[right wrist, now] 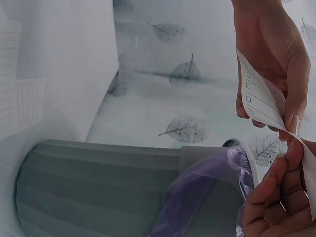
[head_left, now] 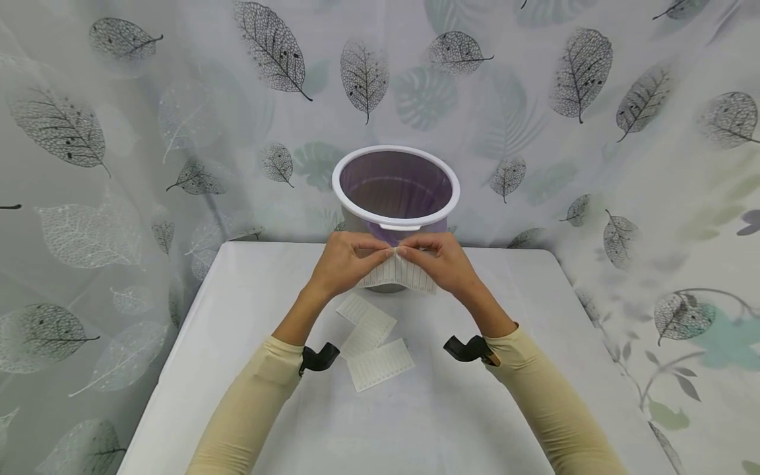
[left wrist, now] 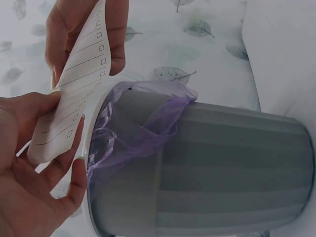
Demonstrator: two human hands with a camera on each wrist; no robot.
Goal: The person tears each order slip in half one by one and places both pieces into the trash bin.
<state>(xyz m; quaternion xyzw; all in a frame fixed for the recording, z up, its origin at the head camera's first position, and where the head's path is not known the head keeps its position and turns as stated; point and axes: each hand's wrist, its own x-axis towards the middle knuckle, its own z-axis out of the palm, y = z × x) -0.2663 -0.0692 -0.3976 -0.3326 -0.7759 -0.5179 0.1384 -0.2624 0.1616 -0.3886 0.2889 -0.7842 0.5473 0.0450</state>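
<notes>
A lined checklist sheet (head_left: 387, 272) with a row of small boxes is between my two hands. My left hand (head_left: 349, 265) pinches its upper edge near the middle, thumb and finger close to those of my right hand (head_left: 441, 264), which pinches it just beside. The paper bends at that spot, and its two halves slope down and outward. In the left wrist view the sheet (left wrist: 74, 94) looks curved; whether it is torn I cannot tell. Just behind the hands stands a grey trash bin (left wrist: 237, 168) with a white rim (head_left: 396, 224) and a purple plastic liner (left wrist: 163, 113).
Several similar lined sheets (head_left: 380, 364) lie loosely overlapped on the white table (head_left: 463, 415), between my forearms. A leaf-patterned curtain (head_left: 404, 125) hangs behind the bin and along both sides. Black wrist mounts (head_left: 320, 357) jut inward from both sleeves.
</notes>
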